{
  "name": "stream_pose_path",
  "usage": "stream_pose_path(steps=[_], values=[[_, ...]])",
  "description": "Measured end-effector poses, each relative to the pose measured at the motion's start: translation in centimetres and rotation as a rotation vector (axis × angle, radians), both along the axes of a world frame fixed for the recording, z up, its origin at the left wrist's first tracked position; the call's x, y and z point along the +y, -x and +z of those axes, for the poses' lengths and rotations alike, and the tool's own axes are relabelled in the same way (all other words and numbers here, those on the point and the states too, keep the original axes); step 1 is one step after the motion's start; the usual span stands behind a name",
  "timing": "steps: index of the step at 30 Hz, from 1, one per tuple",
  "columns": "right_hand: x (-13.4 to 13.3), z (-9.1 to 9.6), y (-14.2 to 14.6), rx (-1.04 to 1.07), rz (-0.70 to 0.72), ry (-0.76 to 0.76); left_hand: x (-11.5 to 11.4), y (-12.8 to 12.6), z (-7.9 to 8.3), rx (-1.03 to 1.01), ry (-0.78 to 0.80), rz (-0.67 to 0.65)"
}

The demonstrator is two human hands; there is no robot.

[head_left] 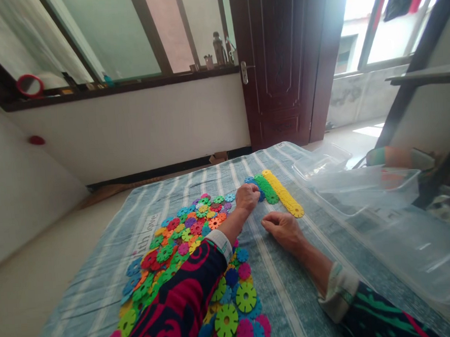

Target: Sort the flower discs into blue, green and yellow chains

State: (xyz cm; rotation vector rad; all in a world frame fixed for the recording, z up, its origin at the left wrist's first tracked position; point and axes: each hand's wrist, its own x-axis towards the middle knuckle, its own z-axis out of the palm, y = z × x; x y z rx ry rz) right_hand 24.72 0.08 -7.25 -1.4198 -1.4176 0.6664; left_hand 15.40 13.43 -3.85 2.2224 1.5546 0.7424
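My left hand (pixel 247 196) is closed, palm down, over the near end of a short row of blue notched discs (pixel 262 192). Whatever its fingers hold is hidden. Beside that row lie an overlapping green row of discs (pixel 269 190) and a longer yellow row (pixel 283 194). To the right and nearer to me, my right hand (pixel 286 231) is closed too, thumb against curled fingers, just above or on the cloth. I cannot make out anything inside it. A big loose pile of multicoloured flower-shaped plastic discs (pixel 165 253) spreads under and around my left forearm.
A blue striped cloth (pixel 281 282) covers the surface. Clear plastic boxes (pixel 367 190) stand at the right, with a large transparent lid or bin (pixel 424 253) nearer to me. Behind are a dark red door (pixel 279 58) and a window sill (pixel 128 87) with small items.
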Motion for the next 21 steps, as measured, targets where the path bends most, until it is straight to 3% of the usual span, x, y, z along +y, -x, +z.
stream_pose_path(steps=[9, 17, 21], values=[[0.0, 0.0, 0.1, 0.003, -0.016, 0.001, -1.5, 1.2, -0.2, 0.128, -0.059, 0.016], [-0.1, 0.0, 0.1, -0.001, -0.008, 0.009, -2.1, 0.6, -0.7, 0.182, -0.038, 0.062], [0.0, -0.1, 0.1, 0.005, 0.004, -0.003, -2.2, 0.9, -0.2, 0.192, -0.048, 0.056]])
